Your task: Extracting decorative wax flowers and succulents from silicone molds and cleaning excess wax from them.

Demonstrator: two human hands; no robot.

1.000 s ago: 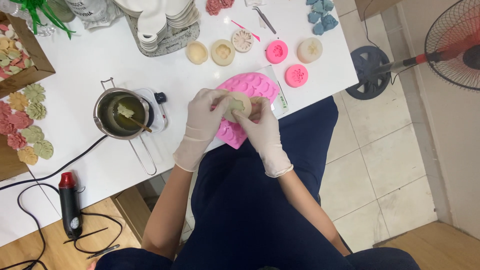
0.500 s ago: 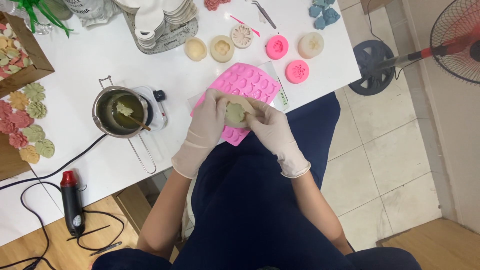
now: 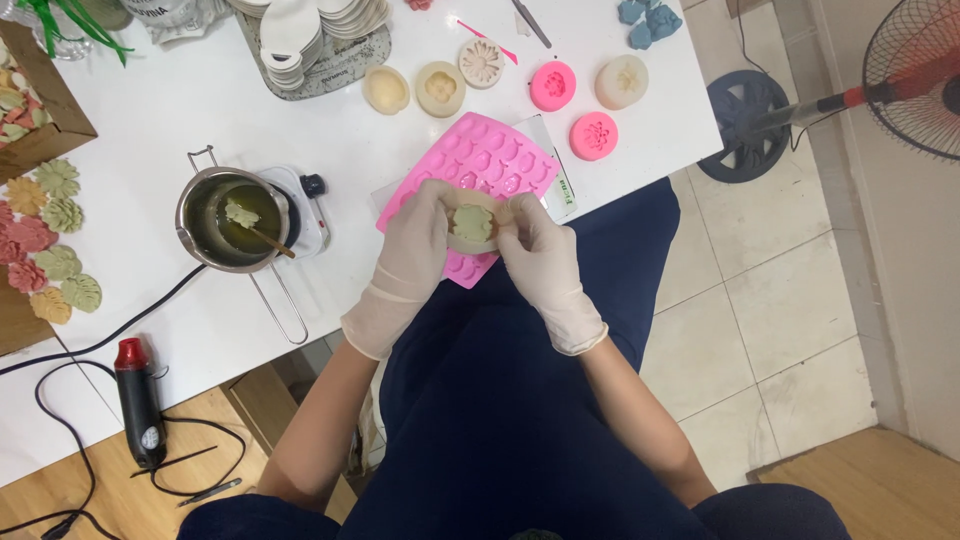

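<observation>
Both of my hands wear pale gloves. My left hand (image 3: 412, 252) and my right hand (image 3: 541, 262) together hold a small round beige mould (image 3: 474, 223) with a pale green flower-shaped piece in it, fingers pressing its rim from both sides. The mould is held just above the near edge of a pink tray mould (image 3: 478, 152) with several cavities, which lies on the white table (image 3: 150, 130).
A steel pot (image 3: 226, 222) of greenish liquid with a wooden stick sits on a small hot plate to the left. Several round moulds, beige and pink (image 3: 553, 84), lie behind. Green and pink flower pieces (image 3: 45, 235) lie far left. A heat gun (image 3: 135, 395) and a fan (image 3: 905, 75) stand nearby.
My hands have kept working the rim of the round mould in about the same place over the pink tray; the green piece shows more fully in it now.
</observation>
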